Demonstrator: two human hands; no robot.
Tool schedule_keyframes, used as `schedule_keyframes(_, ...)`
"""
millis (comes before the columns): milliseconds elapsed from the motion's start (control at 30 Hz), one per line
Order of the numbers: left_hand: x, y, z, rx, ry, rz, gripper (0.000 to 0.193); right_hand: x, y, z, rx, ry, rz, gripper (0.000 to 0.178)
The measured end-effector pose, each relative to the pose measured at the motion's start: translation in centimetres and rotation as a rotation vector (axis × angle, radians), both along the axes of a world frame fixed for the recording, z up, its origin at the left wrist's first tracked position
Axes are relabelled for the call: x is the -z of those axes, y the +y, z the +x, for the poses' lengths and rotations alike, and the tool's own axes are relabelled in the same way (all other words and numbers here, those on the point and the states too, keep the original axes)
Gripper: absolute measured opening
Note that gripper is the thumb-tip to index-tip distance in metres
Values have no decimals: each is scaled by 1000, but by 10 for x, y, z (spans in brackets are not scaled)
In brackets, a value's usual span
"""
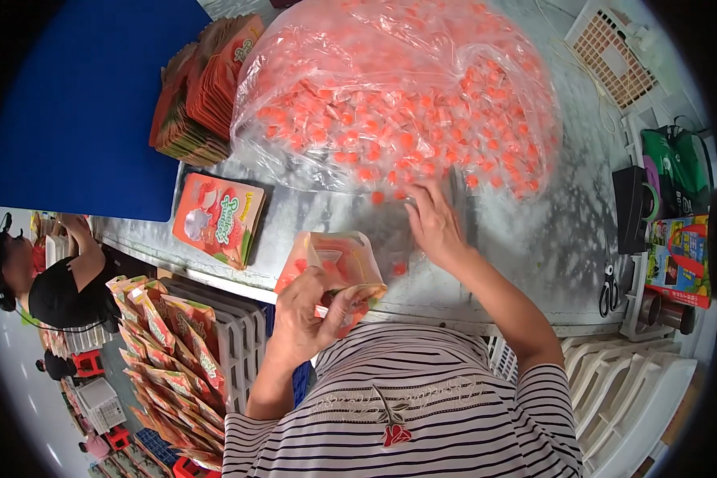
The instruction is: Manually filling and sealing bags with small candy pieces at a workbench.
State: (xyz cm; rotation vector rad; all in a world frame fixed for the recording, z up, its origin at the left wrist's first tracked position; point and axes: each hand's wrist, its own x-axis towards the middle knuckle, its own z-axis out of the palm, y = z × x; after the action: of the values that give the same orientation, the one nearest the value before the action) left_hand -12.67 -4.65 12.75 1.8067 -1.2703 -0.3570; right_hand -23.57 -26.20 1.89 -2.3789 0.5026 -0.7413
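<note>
Here our left hand (307, 315) is clamped on an open stand-up pouch (334, 267), mouth turned up and away from us, its long axis running from our chest toward the table. Our right hand (434, 227) lies flat, fingers spread, on loose orange candies (378, 197) at the edge of the big clear bag (398, 95). These candies lie just beyond and right of the pouch, so the right hand is nearer to them.

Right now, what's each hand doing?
Left hand: closed, holding an open pouch.
Right hand: open, fingers spread over loose candies on the table.
</note>
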Motion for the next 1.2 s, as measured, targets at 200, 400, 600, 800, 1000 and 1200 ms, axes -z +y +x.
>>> schedule_keyframes(200, 7, 6, 2, -24, 31, 24, 12, 31, -23, 1, 87, 187, -228, 33)
schedule_keyframes(400, 10, 3, 4, -5, -6, -13, 12, -2, -16, -2, 31, 102, -395, 24)
schedule_keyframes(600, 6, -1, -1, 7, 26, 28, 12, 24, 10, 24, -224, 5, -268, 36)
schedule_keyframes(800, 9, 6, 3, -56, 94, 11, 12, 15, 31, -9, -306, 125, 16, 36)
schedule_keyframes(1000, 0, 1, 7, -63, 47, 0, 11, 5, 8, -62, -96, -117, 356, 40)
schedule_keyframes(1200, -4, 2, 10, -168, 90, 17, 11, -9, 30, -60, -295, 366, -31, 91)
